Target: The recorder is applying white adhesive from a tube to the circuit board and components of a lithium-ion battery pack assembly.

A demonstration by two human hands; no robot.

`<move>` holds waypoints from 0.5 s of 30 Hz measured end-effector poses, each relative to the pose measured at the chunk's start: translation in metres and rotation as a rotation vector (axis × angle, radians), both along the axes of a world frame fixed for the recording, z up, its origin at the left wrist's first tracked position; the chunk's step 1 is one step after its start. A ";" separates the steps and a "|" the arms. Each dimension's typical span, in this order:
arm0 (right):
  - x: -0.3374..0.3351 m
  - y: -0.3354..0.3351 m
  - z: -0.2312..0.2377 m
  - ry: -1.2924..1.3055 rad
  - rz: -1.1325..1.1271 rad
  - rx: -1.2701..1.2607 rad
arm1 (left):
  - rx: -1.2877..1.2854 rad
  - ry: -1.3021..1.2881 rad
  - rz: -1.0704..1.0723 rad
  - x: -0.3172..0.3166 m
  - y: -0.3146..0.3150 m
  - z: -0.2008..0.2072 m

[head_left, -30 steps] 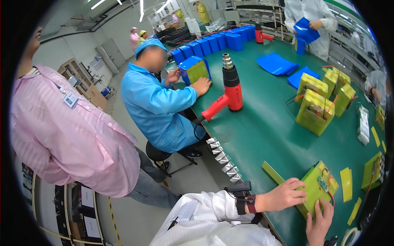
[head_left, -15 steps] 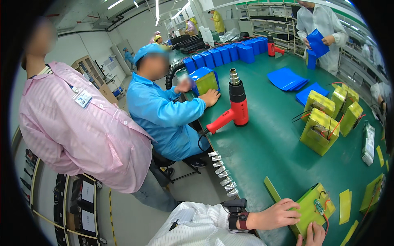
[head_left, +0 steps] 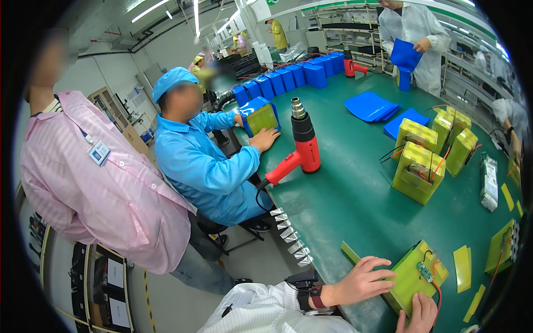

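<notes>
A yellow-green wrapped battery pack (head_left: 408, 282) lies before me at the table's near edge, a small green circuit board (head_left: 425, 271) and red and black wires on its top. My left hand (head_left: 362, 282) has its fingers stretched out, their tips on the pack's left side. At the near edge, my right hand (head_left: 417, 316) grips the pack between fingers and thumb; part of this hand is cut off below. A narrow yellow-green strip (head_left: 349, 251) lies just beyond my left fingers.
A red heat gun (head_left: 305, 150) stands nozzle up. Several wired yellow-green packs (head_left: 417, 175) and blue sleeves (head_left: 371, 105) lie beyond, with yellow-green sheets (head_left: 462, 269) at right. Metal pieces (head_left: 293, 238) line the left edge. Co-workers in blue (head_left: 200, 155) and pink (head_left: 105, 177) are at left.
The whole view has shifted a little to the right. My left fingers are more spread on the pack. The worker in blue has drawn the far hand in behind the blue-wrapped pack.
</notes>
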State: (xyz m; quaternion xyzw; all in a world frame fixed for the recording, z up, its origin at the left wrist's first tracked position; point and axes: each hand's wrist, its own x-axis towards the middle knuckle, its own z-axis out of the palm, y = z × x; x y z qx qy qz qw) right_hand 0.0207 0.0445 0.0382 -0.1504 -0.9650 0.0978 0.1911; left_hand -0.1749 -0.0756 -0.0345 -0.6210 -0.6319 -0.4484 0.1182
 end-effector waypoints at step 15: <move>0.003 0.002 -0.009 0.042 0.031 0.191 | -0.056 0.026 -0.008 0.008 0.001 0.012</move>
